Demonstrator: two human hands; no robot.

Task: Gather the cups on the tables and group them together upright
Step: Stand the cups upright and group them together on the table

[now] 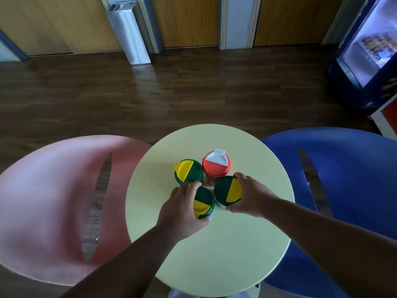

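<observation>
From the head camera, four lidded plastic cups stand upright, clustered on the round pale-yellow table [247, 222]. The left hand [182, 209] grips the near green-and-yellow-lidded cup [204, 201]; the right hand [251, 196] grips the neighbouring green-lidded cup [226, 191]. They look light, rigid and smooth, best held around the lid rim.

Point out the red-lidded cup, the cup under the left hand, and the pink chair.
Red-lidded cup with white flap [216, 168]: head view, on its lid.
Green-and-yellow-lidded cup under left hand [204, 201]: head view, lid.
Pink plastic chair [53, 190]: head view, seat.
</observation>
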